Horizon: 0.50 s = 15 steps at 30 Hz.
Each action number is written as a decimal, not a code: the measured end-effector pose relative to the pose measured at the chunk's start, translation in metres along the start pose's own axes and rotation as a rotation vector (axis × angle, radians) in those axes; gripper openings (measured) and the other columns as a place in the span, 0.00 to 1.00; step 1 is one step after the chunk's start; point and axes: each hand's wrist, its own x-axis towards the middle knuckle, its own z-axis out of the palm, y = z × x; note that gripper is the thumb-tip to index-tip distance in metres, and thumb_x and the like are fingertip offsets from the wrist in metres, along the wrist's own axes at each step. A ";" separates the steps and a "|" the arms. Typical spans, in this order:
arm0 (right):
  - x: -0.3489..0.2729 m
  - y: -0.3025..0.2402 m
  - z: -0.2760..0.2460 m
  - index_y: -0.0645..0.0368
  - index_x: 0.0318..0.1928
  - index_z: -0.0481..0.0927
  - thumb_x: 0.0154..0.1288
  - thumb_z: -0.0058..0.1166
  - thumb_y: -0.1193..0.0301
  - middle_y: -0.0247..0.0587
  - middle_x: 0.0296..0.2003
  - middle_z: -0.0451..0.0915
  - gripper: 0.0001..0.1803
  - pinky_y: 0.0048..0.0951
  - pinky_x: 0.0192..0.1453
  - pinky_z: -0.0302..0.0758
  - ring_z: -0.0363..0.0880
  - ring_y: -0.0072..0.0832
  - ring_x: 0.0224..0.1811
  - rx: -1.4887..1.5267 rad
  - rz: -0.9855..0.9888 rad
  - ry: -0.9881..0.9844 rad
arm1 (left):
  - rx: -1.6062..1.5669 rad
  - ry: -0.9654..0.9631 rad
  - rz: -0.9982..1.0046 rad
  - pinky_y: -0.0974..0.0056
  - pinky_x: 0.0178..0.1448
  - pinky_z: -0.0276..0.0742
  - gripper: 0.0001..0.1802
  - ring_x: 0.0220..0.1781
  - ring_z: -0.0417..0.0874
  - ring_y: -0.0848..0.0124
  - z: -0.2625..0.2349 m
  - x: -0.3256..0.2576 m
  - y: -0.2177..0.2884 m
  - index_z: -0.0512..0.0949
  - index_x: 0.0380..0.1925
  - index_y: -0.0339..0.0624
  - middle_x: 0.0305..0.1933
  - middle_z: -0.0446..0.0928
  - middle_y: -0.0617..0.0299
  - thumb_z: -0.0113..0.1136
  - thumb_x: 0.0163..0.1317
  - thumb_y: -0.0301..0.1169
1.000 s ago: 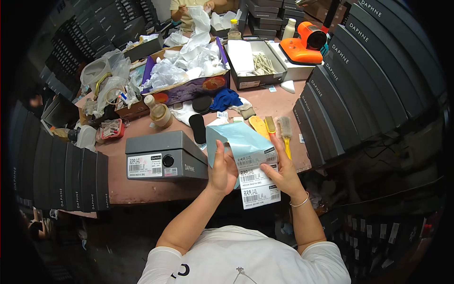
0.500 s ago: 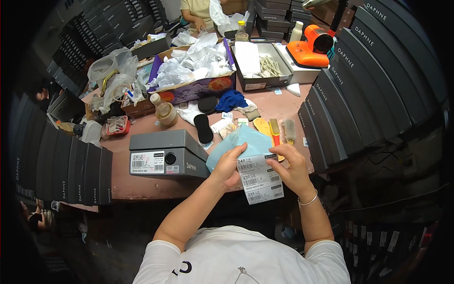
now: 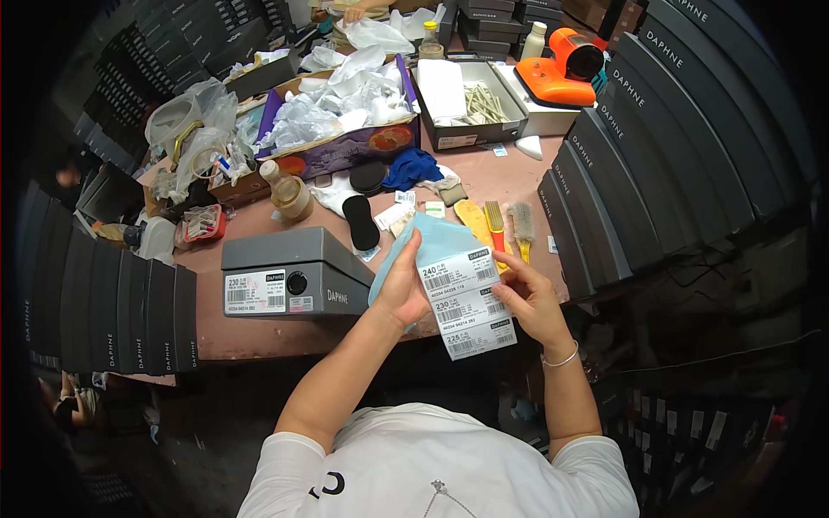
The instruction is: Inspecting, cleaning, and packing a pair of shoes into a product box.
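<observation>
Left hand (image 3: 402, 289): pinches label sheet (image 3: 467, 301) with blue backing (image 3: 432, 240), steadying it.
Right hand (image 3: 533, 298): fingertips grip the sheet's edge, keeping labels readable.

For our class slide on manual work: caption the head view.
Both hands, left hand and right hand, hold a strip of barcode labels beside a grey shoebox.

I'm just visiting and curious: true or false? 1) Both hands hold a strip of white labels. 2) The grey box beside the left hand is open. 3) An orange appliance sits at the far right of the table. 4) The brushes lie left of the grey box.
1) True: the left hand and right hand hold the label strip.
2) False: the grey shoebox is closed.
3) True: the orange appliance sits there.
4) False: the brushes lie to its right.
</observation>
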 end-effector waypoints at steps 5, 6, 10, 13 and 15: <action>0.003 0.006 0.005 0.62 0.60 0.74 0.63 0.58 0.79 0.31 0.36 0.78 0.23 0.17 0.42 0.72 0.74 0.16 0.37 0.014 -0.078 0.064 | 0.275 0.131 0.002 0.54 0.62 0.75 0.24 0.59 0.78 0.59 0.001 -0.011 -0.010 0.65 0.60 0.32 0.57 0.74 0.47 0.48 0.72 0.40; 0.004 0.005 0.005 0.62 0.59 0.75 0.63 0.58 0.79 0.31 0.36 0.78 0.22 0.17 0.43 0.72 0.74 0.17 0.38 -0.011 -0.106 0.068 | 0.328 0.158 -0.020 0.54 0.61 0.77 0.24 0.58 0.78 0.59 -0.002 -0.010 -0.011 0.65 0.59 0.32 0.57 0.74 0.46 0.48 0.72 0.39; 0.003 0.001 0.008 0.65 0.52 0.79 0.61 0.61 0.78 0.33 0.36 0.78 0.17 0.19 0.43 0.72 0.75 0.19 0.38 -0.167 -0.116 0.070 | 0.232 0.140 -0.030 0.55 0.59 0.79 0.21 0.55 0.80 0.58 -0.006 -0.008 -0.010 0.69 0.54 0.28 0.54 0.75 0.46 0.48 0.73 0.37; 0.003 -0.003 0.010 0.66 0.47 0.81 0.60 0.62 0.77 0.36 0.35 0.79 0.14 0.20 0.42 0.73 0.76 0.21 0.36 -0.244 -0.127 0.071 | 0.179 0.151 -0.056 0.53 0.59 0.79 0.22 0.55 0.80 0.56 -0.017 -0.003 -0.012 0.67 0.56 0.28 0.56 0.74 0.44 0.46 0.73 0.37; 0.002 -0.004 0.012 0.66 0.45 0.82 0.59 0.62 0.77 0.38 0.34 0.79 0.12 0.21 0.41 0.73 0.77 0.23 0.35 -0.316 -0.179 0.084 | 0.160 0.158 -0.072 0.52 0.60 0.78 0.22 0.56 0.79 0.55 -0.020 -0.002 -0.014 0.66 0.57 0.28 0.57 0.73 0.43 0.45 0.73 0.37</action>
